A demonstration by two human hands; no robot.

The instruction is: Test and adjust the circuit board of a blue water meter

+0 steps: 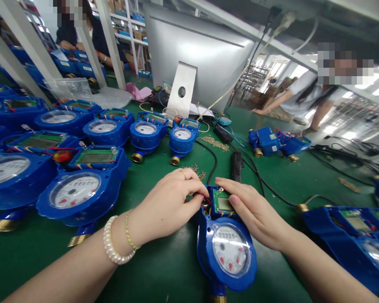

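A blue water meter [227, 248] with a round white dial lies face up in front of me, its brass-ended pipe toward me. Its upper compartment is uncovered and shows a green circuit board with a small display [224, 204]. My left hand [177, 198] is closed in a pinch at the compartment's left side, on thin red and dark wires [206, 203]; the fingertips partly hide them. Along the right side my right hand [255, 210] grips the housing, the thumb near the display and the fingers reaching over the far edge.
Several similar blue meters [78, 185] stand at left, more [350, 235] at right. Small screws [214, 143] lie in piles beyond my hands. A black screwdriver-like tool [236, 166], cables [259, 176] and a monitor [198, 54] are behind. Two people are across the bench.
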